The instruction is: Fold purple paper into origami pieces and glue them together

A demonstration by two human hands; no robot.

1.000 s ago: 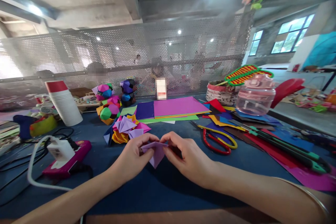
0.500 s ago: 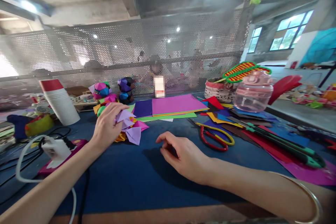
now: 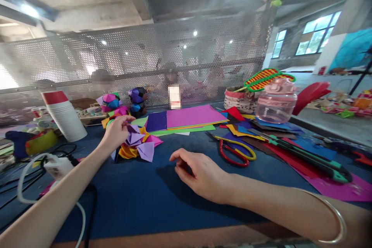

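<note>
My left hand (image 3: 116, 131) is over the left end of a heap of folded paper pieces (image 3: 145, 150) in lilac, orange and pink. Its fingers are bent and a little apart, and nothing shows between them; the thumb is partly hidden. Toward the middle of the blue tabletop (image 3: 139, 201), my right hand (image 3: 200, 174) rests on its side. Its fingers are loosely curved, with a gap between thumb and forefinger, and it holds nothing. Scissors with red and yellow handles (image 3: 236, 154) lie just beyond it to the right.
Behind the heap lie stacked coloured sheets (image 3: 194, 116). Colourful folded-paper models (image 3: 137, 100) stand at the back. Paper cups (image 3: 65, 118) and a white charger (image 3: 58, 167) with cables are at left. A green-black cutter (image 3: 310, 159), paper scraps and a pink bottle (image 3: 276, 102) are at right.
My left hand has drawn back slightly left from the lilac pieces, leaving more of the heap in sight. My right hand keeps its place and pose. The view has shifted slightly.
</note>
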